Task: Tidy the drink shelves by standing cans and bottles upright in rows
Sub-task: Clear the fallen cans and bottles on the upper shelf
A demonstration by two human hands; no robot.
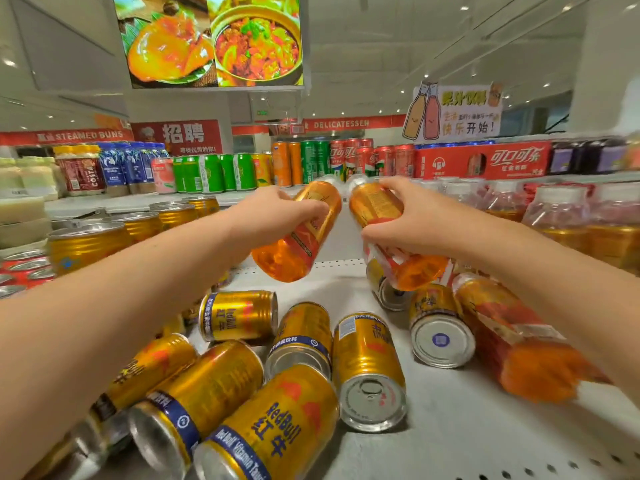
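My left hand [277, 211] grips an orange drink bottle [294, 247], tilted with its base toward me, above the shelf. My right hand [405, 220] grips a second orange bottle [412, 268], also tilted. Both bottles are lifted over the grey shelf [467, 427]. Below them several gold Red Bull cans [239, 315] lie on their sides in a heap. Another orange bottle [512, 337] lies flat at the right, partly under my right forearm.
Upright gold cans [86, 244] stand in a row at the left. Upright bottles [561, 216] fill the right side. The upper shelf at the back carries green, orange and red cans [298, 164] and a red Coca-Cola box [485, 161].
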